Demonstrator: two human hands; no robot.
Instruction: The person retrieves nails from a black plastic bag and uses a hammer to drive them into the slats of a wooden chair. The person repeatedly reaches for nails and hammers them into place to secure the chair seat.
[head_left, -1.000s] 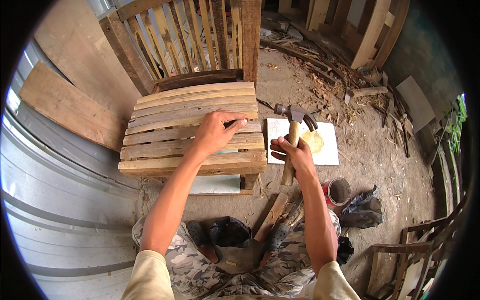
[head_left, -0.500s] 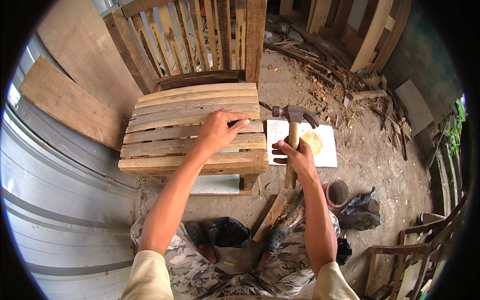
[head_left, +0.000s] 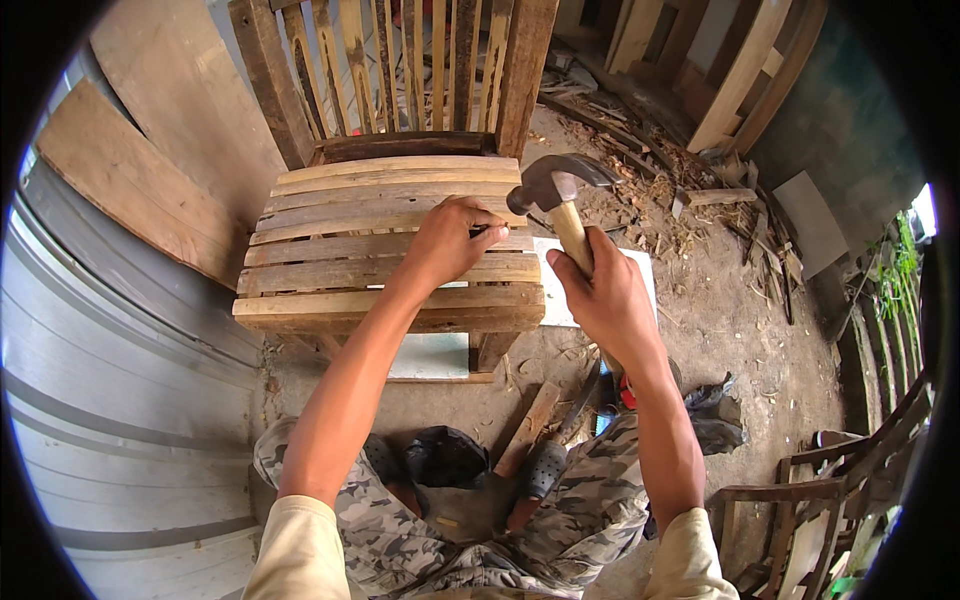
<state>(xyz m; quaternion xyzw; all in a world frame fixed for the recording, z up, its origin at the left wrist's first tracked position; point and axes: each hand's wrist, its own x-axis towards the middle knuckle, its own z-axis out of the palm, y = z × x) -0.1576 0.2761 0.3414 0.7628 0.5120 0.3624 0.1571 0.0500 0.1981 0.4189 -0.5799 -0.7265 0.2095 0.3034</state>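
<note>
Left hand (head_left: 447, 243): we pinch something too small to tell on the chair seat (head_left: 330, 255).
Right hand (head_left: 604, 298): we grip the hammer (head_left: 556, 196), raised beside the seat.
Around: white board (head_left: 645, 275), wood scraps (head_left: 640, 165).

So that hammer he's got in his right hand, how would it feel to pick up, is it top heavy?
Probably top-heavy: the hammer has a chunky metal head on a slim, pale wooden handle. The right hand grips partway down the handle, so the head likely pulls forward. It looks stiff, and the bare wood probably isn't slippery. The left hand rests on the chair seat.
</note>
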